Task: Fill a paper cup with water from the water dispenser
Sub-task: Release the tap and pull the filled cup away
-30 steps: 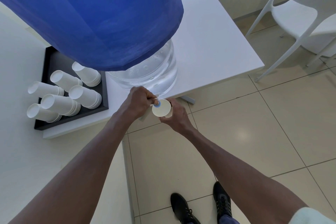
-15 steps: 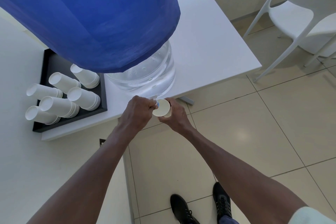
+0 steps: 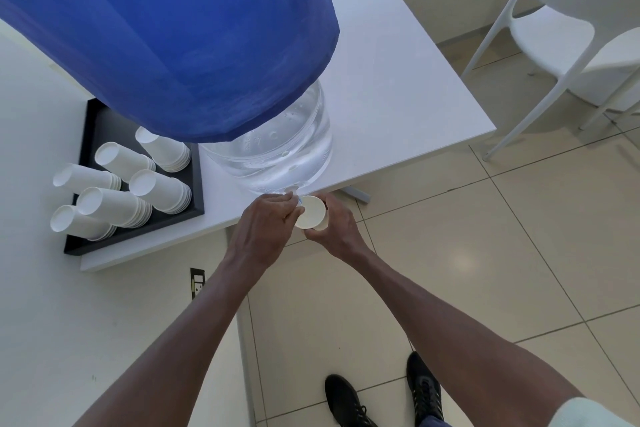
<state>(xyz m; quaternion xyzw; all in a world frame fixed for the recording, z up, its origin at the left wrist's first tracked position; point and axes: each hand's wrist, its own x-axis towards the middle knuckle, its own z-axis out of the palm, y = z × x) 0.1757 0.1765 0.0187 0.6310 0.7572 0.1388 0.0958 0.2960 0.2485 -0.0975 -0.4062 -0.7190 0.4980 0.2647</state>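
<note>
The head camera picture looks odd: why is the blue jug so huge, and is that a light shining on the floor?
In the head view, the wide lens swells the nearby blue-covered water jug and bows the white table edges; the pale patch on the floor tile is soft glare; focus is fairly sharp at the paper cup between the left hand and right hand.

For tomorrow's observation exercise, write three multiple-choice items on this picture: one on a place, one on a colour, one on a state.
1. Where do the spare cup stacks lie?
A. black tray
B. chair
C. floor

2. What colour is the cover over the water bottle?
A. red
B. blue
C. green

3. How is the paper cup being kept?
A. standing on the table
B. held in the right hand
C. lying on the floor

Answers: 1 A, stacks rest inside the tray; 2 B, the cover is blue; 3 B, right fingers wrap it while the left hand is at the tap.
</note>
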